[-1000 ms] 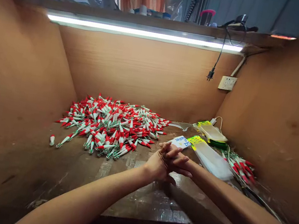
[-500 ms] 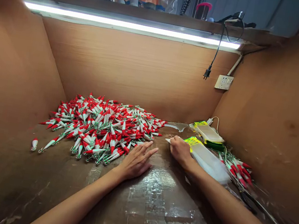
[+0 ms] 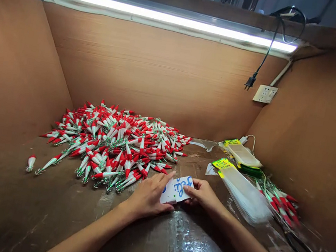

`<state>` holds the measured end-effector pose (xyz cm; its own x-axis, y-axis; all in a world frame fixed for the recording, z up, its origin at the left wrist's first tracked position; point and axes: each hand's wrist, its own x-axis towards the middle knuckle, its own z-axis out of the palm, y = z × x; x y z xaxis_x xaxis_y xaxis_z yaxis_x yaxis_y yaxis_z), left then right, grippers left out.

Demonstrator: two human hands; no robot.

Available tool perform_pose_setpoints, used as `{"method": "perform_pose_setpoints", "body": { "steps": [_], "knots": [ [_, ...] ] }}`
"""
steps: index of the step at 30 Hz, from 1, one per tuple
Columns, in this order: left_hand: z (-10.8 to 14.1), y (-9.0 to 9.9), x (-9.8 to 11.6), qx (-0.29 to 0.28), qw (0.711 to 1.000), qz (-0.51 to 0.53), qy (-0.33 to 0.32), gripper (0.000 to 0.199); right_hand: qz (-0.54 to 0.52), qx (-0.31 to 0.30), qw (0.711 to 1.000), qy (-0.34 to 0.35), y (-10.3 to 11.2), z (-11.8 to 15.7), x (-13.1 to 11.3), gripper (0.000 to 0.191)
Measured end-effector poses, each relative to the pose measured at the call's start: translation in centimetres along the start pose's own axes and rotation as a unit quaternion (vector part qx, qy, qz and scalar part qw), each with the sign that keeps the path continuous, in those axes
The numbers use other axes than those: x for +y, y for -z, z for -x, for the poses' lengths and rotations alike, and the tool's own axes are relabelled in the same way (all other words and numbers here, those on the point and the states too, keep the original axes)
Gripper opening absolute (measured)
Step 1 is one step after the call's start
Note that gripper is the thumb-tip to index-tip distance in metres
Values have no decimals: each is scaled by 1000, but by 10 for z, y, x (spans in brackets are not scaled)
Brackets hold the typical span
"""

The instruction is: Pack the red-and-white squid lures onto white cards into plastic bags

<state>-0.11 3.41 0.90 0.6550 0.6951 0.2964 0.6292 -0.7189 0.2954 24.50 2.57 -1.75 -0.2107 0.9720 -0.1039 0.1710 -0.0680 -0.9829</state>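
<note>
A small white card or flat box with blue lettering (image 3: 177,189) is held above the table between my two hands. My left hand (image 3: 150,194) grips its left end, fingers behind and thumb along the lower edge. At the right end, my right hand (image 3: 203,195) pinches it with the thumb on the front. Whether it is a single card or a folded box I cannot tell. Left of my hands lies a big heap of red-and-white squid jigs (image 3: 119,148) with green hooks. A clear plastic packet with a yellow header (image 3: 244,190) rests to the right of my right hand.
Behind that packet lies another stack of yellow-topped packets (image 3: 242,153). More red-and-white jigs (image 3: 285,206) and scissors (image 3: 299,247) are at the far right. A black plug (image 3: 250,82) hangs near the wall socket (image 3: 265,94). One loose jig (image 3: 30,163) lies far left.
My right hand has moved left and down, bringing the white piece from beside the packet. My left hand, open before, has closed on its other end. The camera view has shifted.
</note>
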Motion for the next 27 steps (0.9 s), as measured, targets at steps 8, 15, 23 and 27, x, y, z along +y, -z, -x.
{"method": "perform_pose_setpoints", "body": {
  "steps": [8,15,23,27],
  "knots": [
    [20,20,-23,-67,996,28,-56,84,67,59,995,37,16,-12,18,40],
    [24,16,-19,-80,994,40,-67,71,100,44,993,45,11,-2,17,37],
    [24,16,-18,-73,994,45,-72,70,139,26,988,60,1,6,11,30],
    [25,18,-15,-76,993,44,-75,73,151,18,987,59,-1,8,12,32]
  ]
}}
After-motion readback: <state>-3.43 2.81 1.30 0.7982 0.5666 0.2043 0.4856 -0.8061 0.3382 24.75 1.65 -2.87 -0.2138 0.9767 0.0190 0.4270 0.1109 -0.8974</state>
